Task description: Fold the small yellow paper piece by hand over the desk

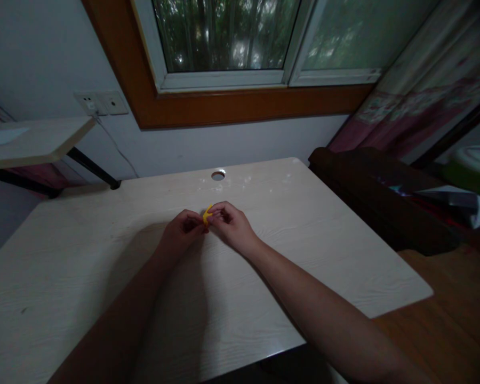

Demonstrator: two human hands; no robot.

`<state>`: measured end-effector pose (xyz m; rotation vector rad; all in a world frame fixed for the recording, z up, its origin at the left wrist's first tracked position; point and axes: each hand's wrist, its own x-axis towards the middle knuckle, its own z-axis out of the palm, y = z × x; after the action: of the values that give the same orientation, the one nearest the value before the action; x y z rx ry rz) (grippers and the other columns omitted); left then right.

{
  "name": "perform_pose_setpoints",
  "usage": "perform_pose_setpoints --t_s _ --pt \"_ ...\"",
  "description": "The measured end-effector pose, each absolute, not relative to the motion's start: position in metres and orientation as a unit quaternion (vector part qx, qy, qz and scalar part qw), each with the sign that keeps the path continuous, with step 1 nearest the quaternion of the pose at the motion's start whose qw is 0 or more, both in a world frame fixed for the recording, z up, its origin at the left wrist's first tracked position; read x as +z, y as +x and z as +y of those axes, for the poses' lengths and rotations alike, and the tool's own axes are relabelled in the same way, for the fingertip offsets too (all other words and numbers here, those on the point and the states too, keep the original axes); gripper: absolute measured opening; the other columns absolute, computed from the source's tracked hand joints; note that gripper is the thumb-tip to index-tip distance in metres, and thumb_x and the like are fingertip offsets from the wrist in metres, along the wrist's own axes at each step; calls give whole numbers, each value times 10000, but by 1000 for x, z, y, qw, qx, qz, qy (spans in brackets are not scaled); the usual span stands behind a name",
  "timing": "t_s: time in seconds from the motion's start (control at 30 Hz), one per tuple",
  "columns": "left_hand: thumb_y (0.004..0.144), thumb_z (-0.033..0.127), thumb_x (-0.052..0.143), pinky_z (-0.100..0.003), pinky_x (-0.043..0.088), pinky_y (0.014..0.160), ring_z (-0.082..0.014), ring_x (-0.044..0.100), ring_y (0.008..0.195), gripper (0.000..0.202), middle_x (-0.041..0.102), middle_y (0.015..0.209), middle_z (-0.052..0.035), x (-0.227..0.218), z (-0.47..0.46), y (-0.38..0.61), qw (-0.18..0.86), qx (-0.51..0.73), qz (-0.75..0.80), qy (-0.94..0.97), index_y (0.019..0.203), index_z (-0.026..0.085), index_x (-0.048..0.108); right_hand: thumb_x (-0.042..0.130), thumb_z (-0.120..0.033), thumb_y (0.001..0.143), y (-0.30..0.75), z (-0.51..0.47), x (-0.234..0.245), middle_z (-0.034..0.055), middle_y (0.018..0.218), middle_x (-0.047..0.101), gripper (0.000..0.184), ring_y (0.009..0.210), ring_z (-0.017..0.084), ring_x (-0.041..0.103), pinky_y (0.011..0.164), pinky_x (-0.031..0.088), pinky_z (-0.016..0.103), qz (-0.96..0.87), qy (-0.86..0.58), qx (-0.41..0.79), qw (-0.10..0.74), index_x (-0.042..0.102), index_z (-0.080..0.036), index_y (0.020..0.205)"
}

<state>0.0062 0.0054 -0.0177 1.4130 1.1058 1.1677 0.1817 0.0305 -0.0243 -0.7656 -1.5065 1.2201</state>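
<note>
A small yellow piece point(207, 214) is pinched between my two hands above the middle of the desk point(324, 256); its kind is too small to make out. My left hand point(181, 230) is closed, thumb and fingertips on the piece's left side. From the right, my right hand point(234, 226) holds it too, thumb and index finger pressed on its upper part. A bit of red shows just under the piece, by the left fingertips, and I cannot tell whether it is a separate part. The fingers hide much of the yellow piece.
Beyond the hands is a round cable hole point(218, 175) in the desktop. A raised shelf point(40, 144) on black legs stands at the back left. Behind are a wall socket point(102, 103) with a cable and a window. A dark wooden bed frame point(356, 197) adjoins the right side.
</note>
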Motion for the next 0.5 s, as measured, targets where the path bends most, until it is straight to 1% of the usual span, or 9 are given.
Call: perform_pose_setpoints --t_s 0.27,0.5 --pt "767 314 727 -303 543 751 -159 685 768 224 696 810 -16 -19 2 8 445 476 459 604 891 186 591 662 -297 834 182 30 -24 24 885 675 158 799 139 639 751 522 289 -639 -331 476 506 633 -213 963" --pt "732 329 760 -284 530 705 -150 664 730 246 680 781 0 -21 4 7 417 467 489 607 864 193 603 656 -297 842 183 30 -24 25 891 677 160 809 142 644 755 519 290 -648 -326 476 497 635 -215 979"
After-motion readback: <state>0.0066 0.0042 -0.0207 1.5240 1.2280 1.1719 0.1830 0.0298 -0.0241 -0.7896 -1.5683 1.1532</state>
